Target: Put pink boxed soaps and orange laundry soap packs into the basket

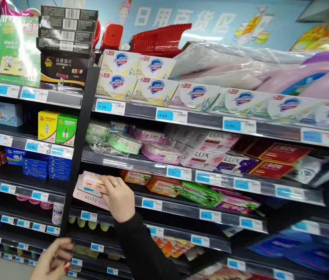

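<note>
My right hand (120, 198), in a black sleeve, reaches to a middle shelf just right of the dark upright. Its fingers are closed on a small pink soap pack (91, 182). Below and behind the pack is a pale pink display card (90, 198) with printed Chinese text at the shelf front. My left hand (53, 258) hangs low at the bottom of the view, its fingers bent and apart with nothing between them. Orange soap packs (164, 186) and a green pack (199, 193) lie to the right of my right hand.
Safeguard soap boxes (151, 92) line the upper shelf. Under them lie wrapped green and pink soap dishes (161, 151) and LUX boxes (202, 157). A dark upright (78, 140) divides the shelving. Mosquito-repellent boxes (47, 126) stand left. Price-tagged shelf edges (152, 204) jut forward.
</note>
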Demonstrator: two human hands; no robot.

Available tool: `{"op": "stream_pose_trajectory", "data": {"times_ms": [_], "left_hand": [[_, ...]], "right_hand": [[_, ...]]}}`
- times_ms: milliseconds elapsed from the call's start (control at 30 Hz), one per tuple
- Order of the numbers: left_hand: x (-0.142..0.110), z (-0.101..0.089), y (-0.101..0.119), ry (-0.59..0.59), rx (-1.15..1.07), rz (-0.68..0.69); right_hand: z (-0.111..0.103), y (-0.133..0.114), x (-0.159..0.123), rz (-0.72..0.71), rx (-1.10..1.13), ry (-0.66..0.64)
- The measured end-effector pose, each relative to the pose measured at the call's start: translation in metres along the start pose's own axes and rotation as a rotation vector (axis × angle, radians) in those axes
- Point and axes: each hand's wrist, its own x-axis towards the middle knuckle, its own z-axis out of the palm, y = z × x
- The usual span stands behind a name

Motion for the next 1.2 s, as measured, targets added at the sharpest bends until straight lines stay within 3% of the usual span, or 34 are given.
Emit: {"op": "stream_pose_trajectory", "data": {"times_ms": [67, 133, 167, 233, 267, 300, 333, 467, 533, 667, 900, 1067, 1200], "left_hand": [[0.012, 0.009, 0.028, 0.074, 0.147, 0.222], [0.017, 0.014, 0.057, 0.166, 0.279, 0.484], [0.016, 0.015, 0.07, 0.153, 0.353, 0.619], [0.011, 0.014, 0.089, -0.034, 0.44, 0.873], [0.007, 0.014, 0.095, -0.098, 0.437, 0.929], [0.004, 0.014, 0.099, -0.131, 0.408, 0.903], [0.0, 0.016, 0.101, -0.139, 0.337, 0.791], [-0.011, 0.03, 0.096, -0.142, -0.065, -0.007], [-0.014, 0.035, 0.091, -0.143, -0.194, -0.214], [-0.013, 0.034, 0.082, -0.136, -0.259, -0.286], [-0.01, 0.025, 0.07, -0.158, -0.308, -0.328], [-0.012, 0.021, 0.065, -0.106, -0.343, -0.378], [-0.017, 0.013, 0.059, -0.18, -0.285, -0.34]], "right_hand": [[-0.024, -0.015, -0.02, -0.16, 0.014, 0.174], [-0.05, -0.032, -0.038, -0.274, 0.09, 0.214], [-0.061, -0.04, -0.046, -0.303, 0.124, 0.196], [-0.078, -0.053, -0.061, -0.326, 0.168, 0.144], [-0.082, -0.057, -0.068, -0.317, 0.206, 0.117], [-0.085, -0.06, -0.073, -0.276, 0.275, 0.082], [-0.084, -0.06, -0.078, -0.195, 0.375, 0.037], [-0.061, -0.05, -0.093, 0.368, 0.928, -0.244], [-0.043, -0.044, -0.097, 0.563, 1.12, -0.349], [-0.012, -0.042, -0.105, 0.768, 1.347, -0.357], [0.021, -0.047, -0.112, 1.066, 1.706, -0.446], [0.043, -0.049, -0.119, 1.073, 1.74, -0.499], [0.034, -0.049, -0.119, 0.981, 1.689, -0.451]]}}
